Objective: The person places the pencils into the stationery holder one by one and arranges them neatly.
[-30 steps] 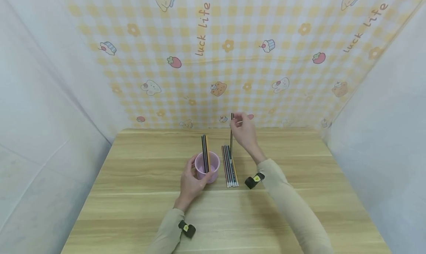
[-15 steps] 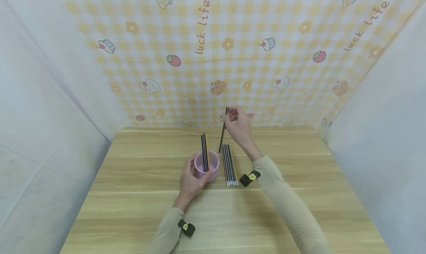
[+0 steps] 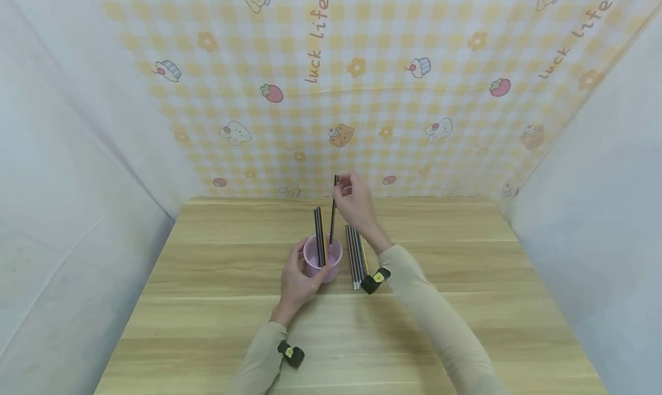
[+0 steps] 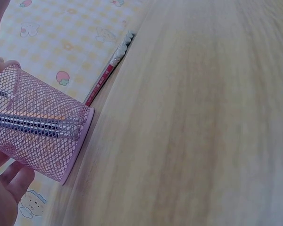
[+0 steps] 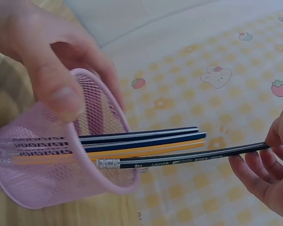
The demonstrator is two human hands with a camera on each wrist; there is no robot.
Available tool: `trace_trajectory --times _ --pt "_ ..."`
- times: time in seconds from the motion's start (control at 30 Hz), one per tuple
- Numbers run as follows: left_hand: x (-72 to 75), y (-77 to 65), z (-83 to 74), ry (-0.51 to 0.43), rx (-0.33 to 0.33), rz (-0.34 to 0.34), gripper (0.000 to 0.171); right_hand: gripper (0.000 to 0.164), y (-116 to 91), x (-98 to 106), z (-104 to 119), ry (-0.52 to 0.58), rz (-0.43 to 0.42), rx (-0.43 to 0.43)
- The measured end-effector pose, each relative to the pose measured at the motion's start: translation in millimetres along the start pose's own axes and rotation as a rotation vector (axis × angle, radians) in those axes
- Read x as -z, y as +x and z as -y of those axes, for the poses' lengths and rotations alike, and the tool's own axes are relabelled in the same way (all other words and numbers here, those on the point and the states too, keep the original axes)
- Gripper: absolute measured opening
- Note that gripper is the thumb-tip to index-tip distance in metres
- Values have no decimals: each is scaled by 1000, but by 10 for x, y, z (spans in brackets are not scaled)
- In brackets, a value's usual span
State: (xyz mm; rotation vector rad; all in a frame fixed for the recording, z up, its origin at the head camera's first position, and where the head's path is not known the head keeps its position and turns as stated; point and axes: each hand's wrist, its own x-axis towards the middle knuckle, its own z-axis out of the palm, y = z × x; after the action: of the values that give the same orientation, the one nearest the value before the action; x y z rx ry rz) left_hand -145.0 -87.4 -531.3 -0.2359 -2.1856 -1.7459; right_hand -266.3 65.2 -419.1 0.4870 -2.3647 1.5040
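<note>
A pink mesh pen cup (image 3: 323,271) stands on the table, and my left hand (image 3: 298,280) grips its side, thumb near the rim. Several pencils (image 5: 170,137), dark-striped and yellow, lean inside it. Between thumb and fingertips, my right hand (image 3: 355,202) pinches the upper end of a dark striped pencil (image 5: 193,157). This pencil slants over the cup, its metal-capped end at the mouth in the right wrist view. Through the mesh in the left wrist view, the pencils' lower ends show near the cup's base (image 4: 80,146).
Right of the cup lies a row of several pencils (image 3: 354,257), partly covered by the right wrist's black strap (image 3: 374,281). Behind the wooden table (image 3: 233,326) hangs a yellow checked cloth (image 3: 383,107). White walls (image 3: 62,182) flank both sides.
My right hand has carried the dark pencil left, from above the row of pencils to over the cup, and its lower end is now at the mouth. My left hand stays on the cup.
</note>
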Motion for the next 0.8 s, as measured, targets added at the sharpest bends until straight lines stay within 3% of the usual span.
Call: trace_trajectory --times 0.23,0.47,0.8 --pt "5 12 5 12 -20 1 82 25 -87 -130 -133 -23 58 -37" --pt "1 14 15 10 -18 5 82 24 -175 -213 -235 -1 68 -12" --pt "-3 12 16 7 -45 -13 80 22 -296 -310 -302 1 106 -57"
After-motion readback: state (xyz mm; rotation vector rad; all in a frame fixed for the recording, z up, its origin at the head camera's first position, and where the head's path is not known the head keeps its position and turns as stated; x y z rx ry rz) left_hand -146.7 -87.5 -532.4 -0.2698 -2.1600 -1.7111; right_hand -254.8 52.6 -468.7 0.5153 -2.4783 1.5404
